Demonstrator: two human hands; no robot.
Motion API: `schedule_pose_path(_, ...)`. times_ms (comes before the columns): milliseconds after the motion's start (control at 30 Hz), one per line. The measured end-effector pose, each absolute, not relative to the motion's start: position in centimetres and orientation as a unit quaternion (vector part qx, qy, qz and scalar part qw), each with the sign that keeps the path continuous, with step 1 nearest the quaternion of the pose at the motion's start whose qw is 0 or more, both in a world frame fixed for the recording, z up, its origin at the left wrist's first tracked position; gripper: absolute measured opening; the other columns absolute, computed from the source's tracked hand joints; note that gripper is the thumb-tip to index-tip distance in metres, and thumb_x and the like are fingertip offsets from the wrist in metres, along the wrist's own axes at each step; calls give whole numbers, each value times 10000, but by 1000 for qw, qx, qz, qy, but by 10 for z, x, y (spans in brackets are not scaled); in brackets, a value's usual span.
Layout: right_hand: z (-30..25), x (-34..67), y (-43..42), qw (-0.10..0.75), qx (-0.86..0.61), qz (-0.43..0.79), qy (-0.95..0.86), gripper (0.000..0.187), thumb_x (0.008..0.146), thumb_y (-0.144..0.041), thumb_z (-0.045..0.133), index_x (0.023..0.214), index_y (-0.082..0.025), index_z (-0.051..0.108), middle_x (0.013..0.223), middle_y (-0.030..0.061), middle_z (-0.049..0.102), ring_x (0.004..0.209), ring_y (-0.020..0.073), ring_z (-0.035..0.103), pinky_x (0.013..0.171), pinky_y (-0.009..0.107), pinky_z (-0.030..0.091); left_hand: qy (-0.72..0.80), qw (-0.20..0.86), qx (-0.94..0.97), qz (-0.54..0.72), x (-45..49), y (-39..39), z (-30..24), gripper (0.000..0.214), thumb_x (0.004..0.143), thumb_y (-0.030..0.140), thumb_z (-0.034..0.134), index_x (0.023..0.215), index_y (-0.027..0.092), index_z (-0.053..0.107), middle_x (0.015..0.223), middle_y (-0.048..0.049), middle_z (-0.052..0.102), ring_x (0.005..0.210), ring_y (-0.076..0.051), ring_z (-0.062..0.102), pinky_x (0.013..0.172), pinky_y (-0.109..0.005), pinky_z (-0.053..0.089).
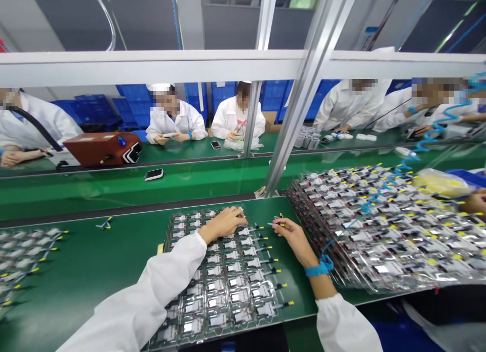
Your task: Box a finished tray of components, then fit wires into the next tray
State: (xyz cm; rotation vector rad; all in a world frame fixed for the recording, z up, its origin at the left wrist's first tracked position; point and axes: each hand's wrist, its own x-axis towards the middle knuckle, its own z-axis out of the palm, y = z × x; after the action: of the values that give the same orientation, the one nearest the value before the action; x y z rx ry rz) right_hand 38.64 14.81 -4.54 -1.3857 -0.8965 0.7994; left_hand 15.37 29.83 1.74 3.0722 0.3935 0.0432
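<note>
My left hand (224,224) lies curled over the far end of a clear plastic tray (224,286), which holds rows of small foil-covered electronic modules with thin wires and yellow-tipped leads. My fingers hide the tray's far corner. To the right of the tray, my right hand (292,238) pinches a short yellow-tipped lead (276,224) between finger and thumb. A blue wristband (319,267) circles my right wrist. White sleeves cover both forearms.
A tall stack of module trays (379,230) fills the bench on the right, and another tray (23,261) lies at the left. A glass partition on aluminium posts (296,109) divides this green bench (94,271) from a far bench, where several co-workers in white sit.
</note>
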Motion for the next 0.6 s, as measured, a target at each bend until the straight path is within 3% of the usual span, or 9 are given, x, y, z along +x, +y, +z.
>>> schedule_pose_path(200, -59, 389, 148, 621, -601, 354, -357, 557, 597, -659, 833, 873, -195, 696, 777, 53, 696, 694, 196, 629, 707, 352, 522, 119, -37, 992, 14, 158, 292, 16, 283, 976, 146, 480, 1157, 251, 670, 1159, -89, 594, 1019, -245, 555, 877, -351, 422)
schedule_pose_path(433, -58, 388, 149, 599, -606, 364, -376, 487, 560, -590, 870, 787, -196, 697, 704, 27, 672, 683, 192, 622, 681, 326, 500, 130, 18, 991, 26, 157, 296, 15, 321, 951, 117, 471, 1142, 252, 690, 1066, -69, 600, 991, -228, 542, 917, -348, 419)
schedule_pose_path(600, -54, 389, 149, 583, -616, 357, -391, 474, 615, -590, 832, 858, -190, 761, 745, 48, 706, 685, 193, 618, 680, 334, 502, 115, 29, 992, 44, 154, 296, 15, 263, 953, 177, 501, 1144, 236, 672, 1062, -70, 603, 969, -223, 551, 920, -347, 422)
